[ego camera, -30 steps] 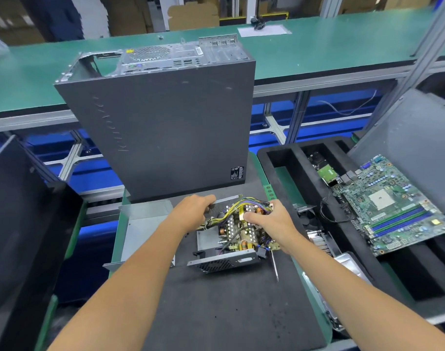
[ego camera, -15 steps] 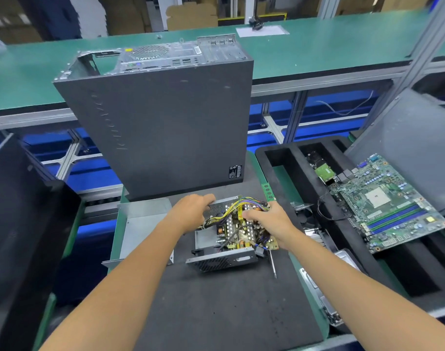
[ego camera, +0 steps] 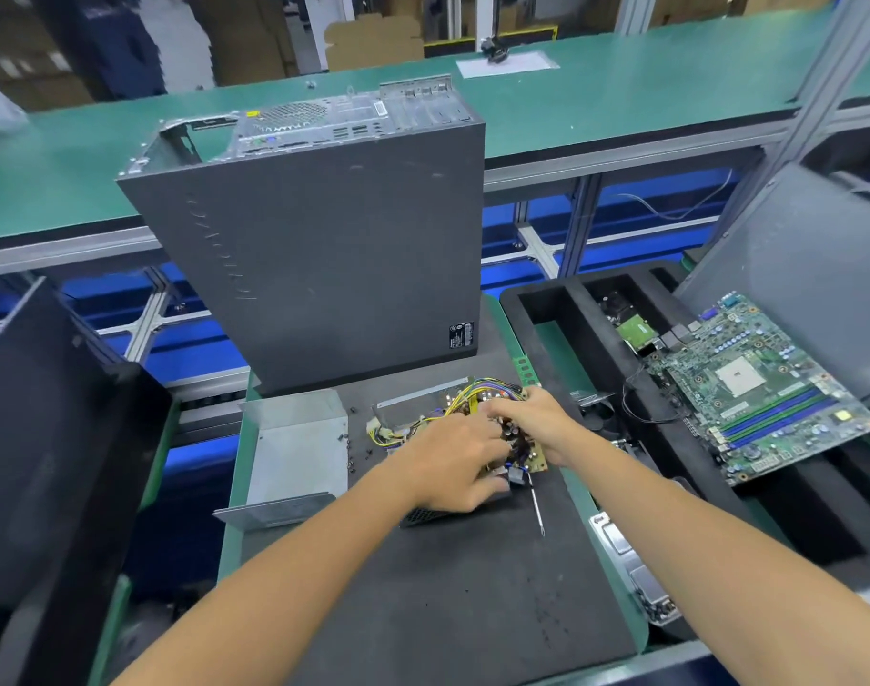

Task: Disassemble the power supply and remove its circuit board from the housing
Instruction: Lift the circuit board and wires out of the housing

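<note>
The opened power supply housing (ego camera: 413,406) lies on the dark mat (ego camera: 448,586) in front of me, with its circuit board (ego camera: 534,460) and a bundle of yellow and black wires (ego camera: 465,393) on top. My left hand (ego camera: 453,462) lies across the near side of the board and covers most of it, fingers curled around its front edge. My right hand (ego camera: 537,420) grips the board's right side from above. The housing's grilled front edge (ego camera: 423,517) shows just below my left hand.
The removed metal cover (ego camera: 294,458) lies left of the supply, with small screws (ego camera: 351,440) beside it. A screwdriver (ego camera: 537,507) rests right of it. A tall grey computer case (ego camera: 334,250) stands behind. A foam tray (ego camera: 586,388) with a motherboard (ego camera: 759,383) is on the right.
My left hand has moved from the housing's far left corner to the near side, over the board. My right hand stays on the board's right side.
</note>
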The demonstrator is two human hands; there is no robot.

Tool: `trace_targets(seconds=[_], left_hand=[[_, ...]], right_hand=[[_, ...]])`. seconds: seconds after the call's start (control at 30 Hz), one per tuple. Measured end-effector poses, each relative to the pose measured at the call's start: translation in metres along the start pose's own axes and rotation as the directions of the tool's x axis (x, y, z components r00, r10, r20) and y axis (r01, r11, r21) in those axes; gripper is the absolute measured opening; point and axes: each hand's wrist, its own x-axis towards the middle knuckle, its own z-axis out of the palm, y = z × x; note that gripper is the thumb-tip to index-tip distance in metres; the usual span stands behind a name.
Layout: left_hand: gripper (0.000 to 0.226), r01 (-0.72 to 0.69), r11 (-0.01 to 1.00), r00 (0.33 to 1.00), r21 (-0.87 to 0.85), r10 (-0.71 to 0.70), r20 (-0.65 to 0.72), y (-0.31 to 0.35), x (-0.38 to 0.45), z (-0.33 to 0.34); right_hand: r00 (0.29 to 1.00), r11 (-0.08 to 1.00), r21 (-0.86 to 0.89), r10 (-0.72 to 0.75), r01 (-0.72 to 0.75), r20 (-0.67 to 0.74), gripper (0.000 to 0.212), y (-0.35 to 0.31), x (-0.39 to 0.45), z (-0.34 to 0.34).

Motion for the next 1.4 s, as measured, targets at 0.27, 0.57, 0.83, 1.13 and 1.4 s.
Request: trace_targets(seconds=[0.27, 0.57, 0.83, 1.13, 1.4], left_hand=[[0.023, 0.223, 0.974, 0.974, 0.041, -0.224, 0.031, 0.029, 0.004, 0.025], [0.019, 0.387, 0.912, 0.922, -0.135, -0.380, 0.074, 0.036, -0.011, 0.014], [0.023, 0.359, 0.931, 0.933, -0.072, -0.355, 0.062, 0.041, -0.013, 0.020], [0.031, 0.375, 0.923, 0.927, 0.085, -0.371, -0.063, 0.047, -0.011, 0.022], [0.040, 0.303, 0.864, 0.946, 0.403, -0.323, -0.019, 0.060, 0.002, 0.021]], right_hand=[[1.000, 1.000, -0.015, -0.010, 0.010, -0.018, 0.076, 0.002, -0.006, 0.000], [0.991, 0.976, 0.189, 0.094, -0.112, 0.099, 0.102, 0.005, -0.002, -0.008], [1.000, 0.997, 0.078, 0.007, -0.007, -0.002, 0.090, 0.004, -0.004, -0.001], [0.999, 0.996, 0.082, 0.049, -0.047, -0.023, 0.088, -0.011, -0.006, -0.003], [0.999, 0.996, 0.068, 0.052, -0.052, -0.006, 0.087, -0.009, -0.010, -0.002]])
